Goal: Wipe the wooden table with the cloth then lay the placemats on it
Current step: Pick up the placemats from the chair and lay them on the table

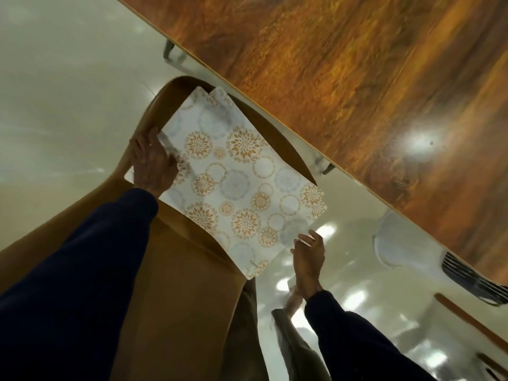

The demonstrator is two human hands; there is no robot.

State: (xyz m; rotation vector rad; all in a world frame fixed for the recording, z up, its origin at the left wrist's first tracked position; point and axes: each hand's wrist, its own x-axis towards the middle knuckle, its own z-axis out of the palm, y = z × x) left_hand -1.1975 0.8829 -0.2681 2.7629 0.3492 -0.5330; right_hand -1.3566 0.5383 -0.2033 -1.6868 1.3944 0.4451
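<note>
The left hand (152,160), in a dark sleeve, grips the left edge of the placemats (242,174), its fingers curled over the top sheet. That looks like a hold meant to lift the stack or peel one mat free. The placemats lie as a loose pile on the seat of a brown chair (178,284). Their far corners are fanned slightly apart, close under the table's near edge, and their right corner juts past the seat's right edge over the glossy floor. They have likely been parked there so the tabletop was free for wiping.

The right hand (308,259) is open, fingers straight and spread, at the pile's near right edge. I cannot tell whether it touches; it seems poised to steady or take that side so the mats come up level.

The wooden table (384,78) fills the upper right. The part in view is bare and carries no mat yet. The cloth is not visible.
</note>
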